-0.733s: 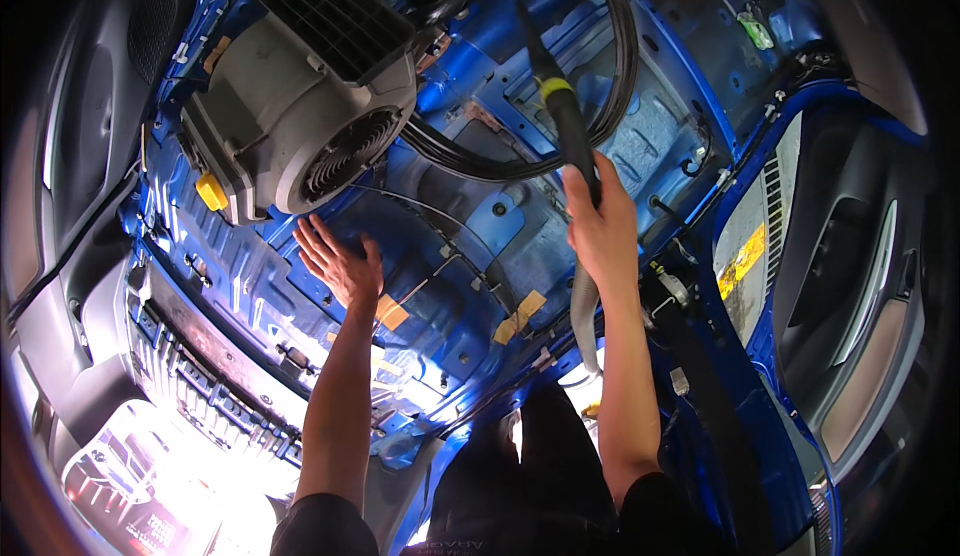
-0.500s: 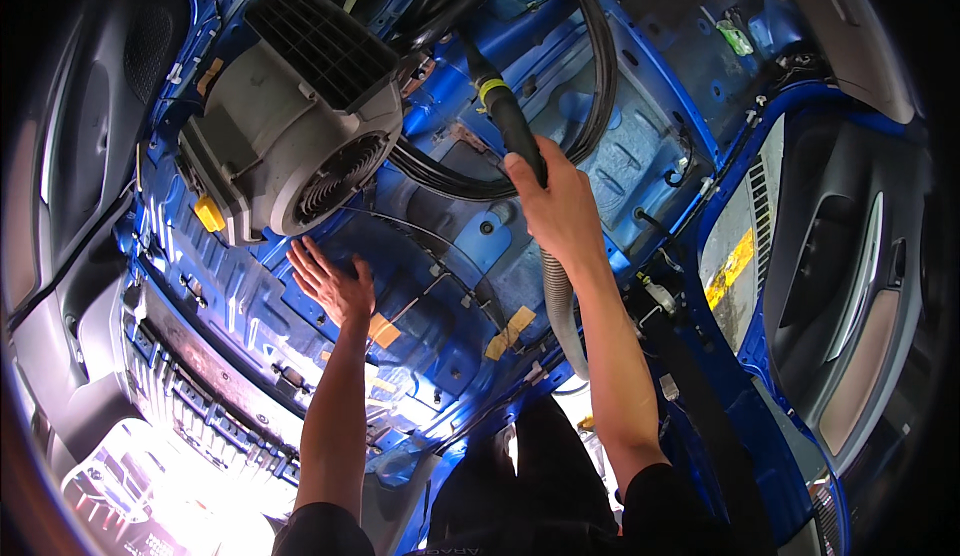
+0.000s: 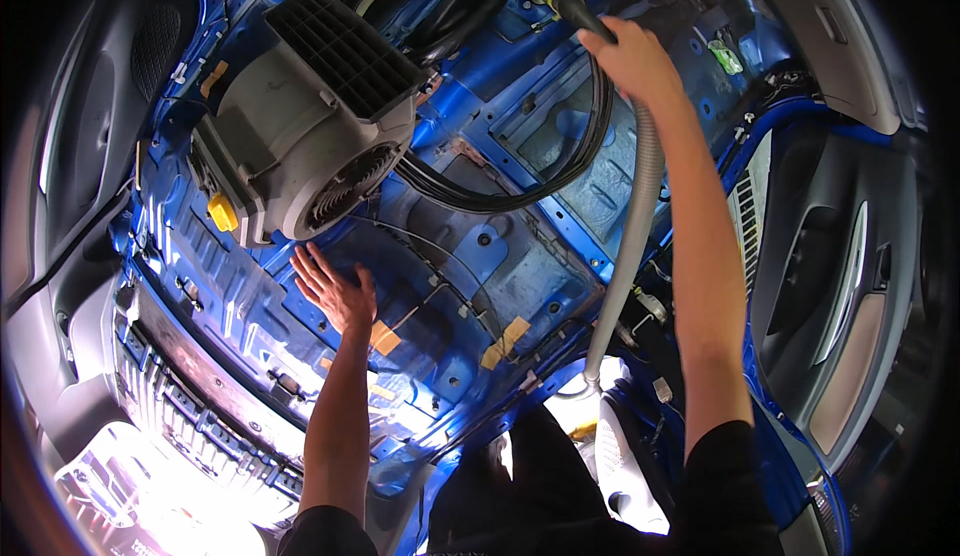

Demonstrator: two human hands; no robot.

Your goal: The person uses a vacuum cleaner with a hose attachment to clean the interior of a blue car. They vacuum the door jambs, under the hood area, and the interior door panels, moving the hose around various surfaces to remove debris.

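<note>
My right hand [image 3: 638, 64] grips the dark handle of a vacuum hose [image 3: 646, 176]; its yellow ring shows just ahead of my fingers. From the handle a grey ribbed hose runs down beside my forearm to the doorway. The nozzle end is lost among dark cables at the top. With fingers spread, my left hand [image 3: 338, 294] rests on the bare blue metal car floor [image 3: 455, 361] and holds nothing. Close above its fingertips stands a grey blower [image 3: 265, 121] with a black slatted outlet and a round grille.
A loop of black cables [image 3: 500, 199] lies across the floor right of the blower. Strips of tan tape [image 3: 506, 343] and thin wires stick to the metal. A green-and-white packet [image 3: 725, 56] lies at the far right. Door panels [image 3: 850, 276] flank both sides.
My right hand has moved up and to the right with the vacuum handle, drawing out more of the grey hose. The left hand stays at nearly the same spot; the view has shifted slightly.
</note>
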